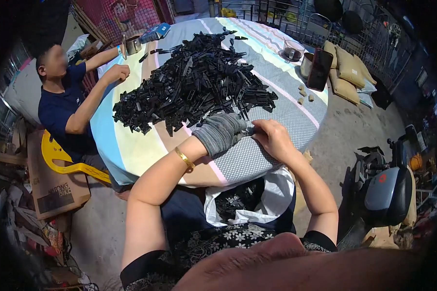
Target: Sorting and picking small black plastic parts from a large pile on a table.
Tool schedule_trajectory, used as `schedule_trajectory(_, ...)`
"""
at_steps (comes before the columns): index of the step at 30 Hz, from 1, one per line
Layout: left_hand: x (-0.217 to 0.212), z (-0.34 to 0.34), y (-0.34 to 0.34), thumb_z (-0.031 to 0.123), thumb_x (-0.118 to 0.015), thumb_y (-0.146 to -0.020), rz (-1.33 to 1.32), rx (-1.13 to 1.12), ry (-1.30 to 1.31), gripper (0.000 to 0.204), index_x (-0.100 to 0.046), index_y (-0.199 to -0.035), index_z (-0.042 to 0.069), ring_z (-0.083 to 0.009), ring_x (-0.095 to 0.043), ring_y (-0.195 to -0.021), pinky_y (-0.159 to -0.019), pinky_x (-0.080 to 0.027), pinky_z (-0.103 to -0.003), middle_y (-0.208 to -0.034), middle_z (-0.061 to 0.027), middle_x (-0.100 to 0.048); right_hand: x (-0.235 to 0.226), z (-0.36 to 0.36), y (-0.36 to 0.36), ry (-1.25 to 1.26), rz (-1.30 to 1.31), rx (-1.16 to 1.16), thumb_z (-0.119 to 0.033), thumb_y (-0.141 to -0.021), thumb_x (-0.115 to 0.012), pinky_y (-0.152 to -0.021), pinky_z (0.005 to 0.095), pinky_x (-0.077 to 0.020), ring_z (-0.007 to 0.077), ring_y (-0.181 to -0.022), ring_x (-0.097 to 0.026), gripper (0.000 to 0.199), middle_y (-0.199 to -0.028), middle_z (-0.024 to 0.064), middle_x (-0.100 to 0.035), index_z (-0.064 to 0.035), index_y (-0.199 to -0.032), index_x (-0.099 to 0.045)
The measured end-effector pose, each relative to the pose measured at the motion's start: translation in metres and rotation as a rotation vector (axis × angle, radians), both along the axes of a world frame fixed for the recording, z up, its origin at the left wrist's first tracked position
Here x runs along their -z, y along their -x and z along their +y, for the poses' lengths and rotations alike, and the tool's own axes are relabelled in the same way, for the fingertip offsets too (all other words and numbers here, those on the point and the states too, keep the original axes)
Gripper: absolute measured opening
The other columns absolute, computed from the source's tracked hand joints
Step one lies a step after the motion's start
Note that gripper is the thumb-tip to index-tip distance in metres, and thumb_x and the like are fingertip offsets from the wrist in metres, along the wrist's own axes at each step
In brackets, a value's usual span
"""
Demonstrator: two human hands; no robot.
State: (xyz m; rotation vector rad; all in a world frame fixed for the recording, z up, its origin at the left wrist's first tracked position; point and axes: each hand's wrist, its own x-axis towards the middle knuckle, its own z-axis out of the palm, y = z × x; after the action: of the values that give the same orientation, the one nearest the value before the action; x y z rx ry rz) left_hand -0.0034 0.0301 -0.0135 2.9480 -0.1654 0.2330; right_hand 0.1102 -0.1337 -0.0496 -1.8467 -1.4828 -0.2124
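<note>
A big heap of small black plastic parts (pixel 194 82) lies on a round table with a striped cloth (pixel 131 150). My left hand (pixel 222 132), in a grey knitted glove, rests at the near edge of the heap. My right hand (pixel 272 138) is bare and meets the gloved fingers, both pinching a small black part (pixel 250 130) between them. A gold bracelet (pixel 185 159) circles my left wrist. A white bag (pixel 272 194) with more black parts sits open on my lap.
Another person in a dark blue shirt (pixel 63 106) sits at the table's left on a yellow chair (pixel 63 162), hands on the table. A metal cup (pixel 132 44), glass bowl (pixel 293 50), dark phone (pixel 319 69), sacks (pixel 348 68), a cardboard box (pixel 53 189) and a scooter (pixel 386 189) surround the table.
</note>
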Motion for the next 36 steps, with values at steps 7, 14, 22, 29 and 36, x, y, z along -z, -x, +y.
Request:
schedule_trajectory(7,0.005,-0.001,-0.025,0.026,-0.054,-0.081,0.057,0.07,-0.087,0.023,-0.058,-0.085,0.003,-0.034,-0.059,-0.078,-0.07,-0.047,-0.043,-0.082,-0.0154,-0.06,0.007,0.002,-0.003,-0.011,-0.079,0.048,-0.007,-0.068,-0.068,-0.066,0.0393,-0.0458,0.0313,-0.073,-0.056,0.011,-0.073,0.013,-0.058,0.0,-0.076,-0.063)
schedule_trajectory(14,0.006,-0.007,-0.053,0.025,-0.056,-0.077,0.166,0.181,-0.313,0.023,-0.066,-0.077,0.005,-0.0326,-0.063,-0.072,-0.067,-0.05,-0.041,-0.075,-0.0173,-0.064,0.006,0.003,0.007,-0.132,-0.063,0.049,-0.004,-0.069,-0.066,-0.066,0.0387,-0.045,0.0299,-0.073,-0.055,0.01,-0.073,0.0124,-0.057,0.0,-0.077,-0.063)
schedule_trajectory(22,0.0,-0.009,-0.065,0.02,-0.056,-0.074,0.242,0.255,-0.384,0.02,-0.065,-0.072,0.002,-0.0334,-0.063,-0.069,-0.065,-0.05,-0.041,-0.072,-0.0187,-0.063,0.012,-0.003,0.0,-0.05,-0.13,0.094,-0.011,-0.071,-0.065,-0.066,0.0383,-0.0428,0.0288,-0.073,-0.054,0.01,-0.072,0.0107,-0.055,-0.0021,-0.075,-0.062)
schedule_trajectory(29,-0.008,-0.012,-0.06,0.025,-0.062,-0.073,0.216,0.19,-0.303,0.023,-0.064,-0.074,0.002,-0.0342,-0.062,-0.073,-0.068,-0.05,-0.042,-0.074,-0.0196,-0.063,0.014,-0.007,-0.002,-0.085,-0.191,0.12,-0.009,-0.069,-0.064,-0.064,0.0393,-0.0417,0.0283,-0.071,-0.054,0.008,-0.072,0.0092,-0.054,-0.0026,-0.071,-0.06)
schedule_trajectory(36,-0.007,-0.03,-0.058,0.016,-0.049,-0.078,0.178,0.185,-0.317,0.021,-0.065,-0.078,0.003,-0.032,-0.064,-0.072,-0.067,-0.05,-0.04,-0.076,-0.0177,-0.065,0.009,-0.008,0.002,-0.057,-0.153,0.12,-0.004,-0.065,-0.064,-0.065,0.0393,-0.0429,0.0295,-0.073,-0.054,0.008,-0.073,0.0111,-0.053,-0.0006,-0.072,-0.061)
